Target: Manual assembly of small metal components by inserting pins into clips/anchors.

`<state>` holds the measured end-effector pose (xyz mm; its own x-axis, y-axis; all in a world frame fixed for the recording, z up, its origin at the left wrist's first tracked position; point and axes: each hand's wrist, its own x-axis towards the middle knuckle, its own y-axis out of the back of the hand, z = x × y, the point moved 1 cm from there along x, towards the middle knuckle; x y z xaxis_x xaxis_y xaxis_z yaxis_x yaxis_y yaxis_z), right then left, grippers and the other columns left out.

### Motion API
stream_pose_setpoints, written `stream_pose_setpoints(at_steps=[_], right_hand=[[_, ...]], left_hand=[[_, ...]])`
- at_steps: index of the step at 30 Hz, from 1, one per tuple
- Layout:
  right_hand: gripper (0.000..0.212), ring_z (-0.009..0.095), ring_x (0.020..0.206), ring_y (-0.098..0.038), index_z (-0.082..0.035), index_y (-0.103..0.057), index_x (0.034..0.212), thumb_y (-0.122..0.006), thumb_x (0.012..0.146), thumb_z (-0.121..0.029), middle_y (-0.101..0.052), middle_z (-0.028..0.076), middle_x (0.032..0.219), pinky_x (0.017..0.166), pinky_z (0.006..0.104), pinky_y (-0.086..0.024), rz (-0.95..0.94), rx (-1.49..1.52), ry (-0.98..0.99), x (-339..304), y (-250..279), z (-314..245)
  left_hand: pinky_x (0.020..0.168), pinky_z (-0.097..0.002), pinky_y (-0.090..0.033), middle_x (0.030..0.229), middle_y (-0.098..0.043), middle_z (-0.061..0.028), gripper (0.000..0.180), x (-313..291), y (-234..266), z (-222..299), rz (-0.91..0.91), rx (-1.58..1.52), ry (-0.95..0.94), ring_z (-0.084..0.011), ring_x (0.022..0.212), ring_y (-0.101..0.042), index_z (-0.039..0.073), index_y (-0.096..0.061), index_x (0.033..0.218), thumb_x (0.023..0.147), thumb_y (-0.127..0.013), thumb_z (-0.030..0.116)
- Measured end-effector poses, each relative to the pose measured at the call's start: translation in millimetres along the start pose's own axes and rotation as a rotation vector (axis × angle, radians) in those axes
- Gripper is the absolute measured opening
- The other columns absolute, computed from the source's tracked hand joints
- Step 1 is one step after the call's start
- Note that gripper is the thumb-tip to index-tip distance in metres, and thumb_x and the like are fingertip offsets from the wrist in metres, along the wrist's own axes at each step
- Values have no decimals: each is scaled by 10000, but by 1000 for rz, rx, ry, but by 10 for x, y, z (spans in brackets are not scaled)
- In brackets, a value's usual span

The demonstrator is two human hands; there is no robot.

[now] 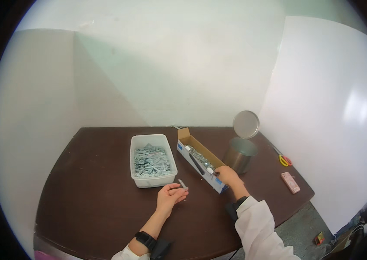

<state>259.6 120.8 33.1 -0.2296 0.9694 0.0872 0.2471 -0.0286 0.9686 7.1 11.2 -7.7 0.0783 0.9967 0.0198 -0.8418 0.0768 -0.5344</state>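
Observation:
My left hand (171, 200) is held above the table with its fingers closed on a small silver strip (182, 184) that sticks up from the fingertips. Just beyond it stands a white plastic tub (152, 182), filled with many silvery-green strips (151, 160). My right hand (230, 177) reaches into the near end of a long, narrow cardboard box (214, 183). Its fingers are curled, and whatever they pinch is hidden. Small metallic pieces (200, 157) lie along the inside of this box. A dark bar (196, 164) and white bits show along its left side.
Right of the box, an open metal canister (238, 159) stands with a round metal lid (246, 124) behind it. Yellow-and-red-handled scissors (284, 160) and a pink phone-like object (290, 182) lie near the table's right edge. White panels (331, 104) enclose the brown table (92, 195).

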Motion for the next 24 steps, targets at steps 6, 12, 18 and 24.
stream_pose_setpoints(at_steps=[6,12,18,24], right_hand=[[206,334,854,-626,-76,-689,913,-654,780,-230,-658,161,895,750,412,-488,278,123,-32,-121,120,-115],[205,160,679,-579,-36,-679,877,-694,792,-222,-628,62,736,619,288,-442,457,638,125,-347,211,-583],[164,46,586,-403,-31,-683,912,-675,826,-171,-504,-42,639,551,225,-362,30,889,283,-581,-174,-1066],[199,35,574,-414,-38,-700,941,-696,821,-197,-513,-51,626,527,226,-335,-58,992,206,-633,-439,-1076]], left_hand=[[783,-278,-557,1069,-641,-177,259,50,88,-48,12,-4,-53,-214,914,-659,-34,-473,1116,897,-585,48],[773,-273,-555,1062,-648,-162,236,74,122,-70,-14,43,11,-200,915,-659,-31,-507,1115,903,-573,49],[695,-239,-549,962,-675,-152,206,36,82,-20,98,154,-56,-170,818,-670,-54,-605,1031,845,-642,26],[715,-247,-552,960,-677,-132,234,37,84,-60,195,211,-71,-155,820,-662,-50,-626,1050,836,-663,37]])
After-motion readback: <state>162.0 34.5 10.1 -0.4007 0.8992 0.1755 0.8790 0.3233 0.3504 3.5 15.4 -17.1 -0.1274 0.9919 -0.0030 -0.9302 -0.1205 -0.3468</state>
